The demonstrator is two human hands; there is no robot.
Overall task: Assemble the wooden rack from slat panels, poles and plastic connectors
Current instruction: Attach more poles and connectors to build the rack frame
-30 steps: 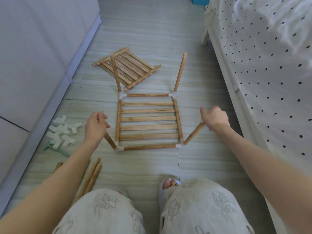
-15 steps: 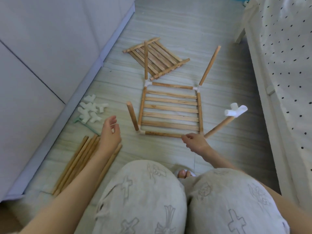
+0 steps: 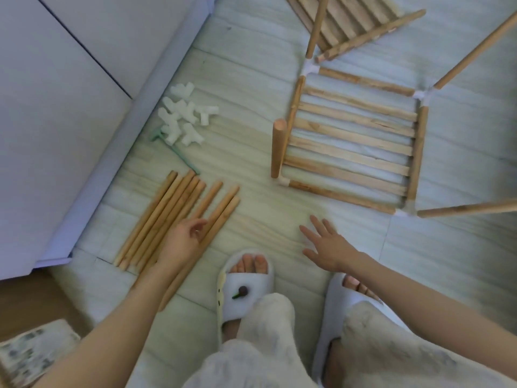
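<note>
— Head view: what have I got around the slatted wooden panel frame [image 3: 352, 141] on the pale floor [image 3: 251, 79]?

— My left hand [image 3: 186, 238] rests over the bundle of loose round wooden poles [image 3: 167, 219], left of the frame, fingers loosely curled; whether it grips one I cannot tell. My right hand [image 3: 326, 245] hovers just below the frame, fingers spread, holding nothing. White plastic connectors [image 3: 183, 116] lie piled further left.

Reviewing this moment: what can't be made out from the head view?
- Left hand: its fingers curl over the loose poles, but whether they grip one is hidden by the hand itself.
- Second slat panel: cut off by the top edge.
- Right-side uprights: tops cut off by the right edge.
- White connectors: piled and too small to count.
</note>
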